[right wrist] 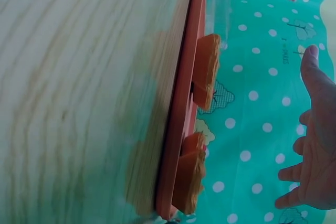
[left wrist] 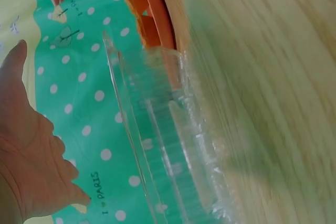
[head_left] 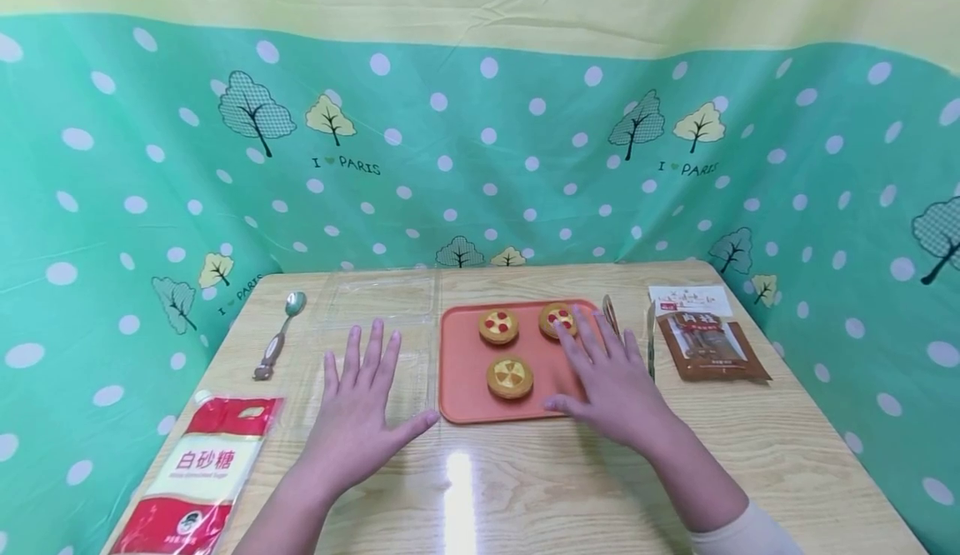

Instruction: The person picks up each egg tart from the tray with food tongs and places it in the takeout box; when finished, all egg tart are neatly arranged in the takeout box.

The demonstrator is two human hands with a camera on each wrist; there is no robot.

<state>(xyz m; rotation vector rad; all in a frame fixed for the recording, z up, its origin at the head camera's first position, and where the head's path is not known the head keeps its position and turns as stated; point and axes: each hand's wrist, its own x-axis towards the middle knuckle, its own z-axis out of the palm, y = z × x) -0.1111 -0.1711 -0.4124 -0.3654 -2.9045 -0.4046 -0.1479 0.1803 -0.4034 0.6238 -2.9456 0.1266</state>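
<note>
Your left hand (head_left: 360,426), fingers spread and empty, is by the clear box (head_left: 433,359); next, the red tray (head_left: 465,397) holds three tarts (head_left: 510,377), then your right hand (head_left: 615,388), equally spread, empty. You seem poised before grasping, which would call for curling the fingers.

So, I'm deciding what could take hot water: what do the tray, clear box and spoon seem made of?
Tray: probably smooth plastic, low sheen, from its even colour and rounded corners. Clear box: thin glossy plastic, it seems; the table shows through. Spoon: shiny bowl suggests polished metal; the brownish handle is harder to tell.
</note>
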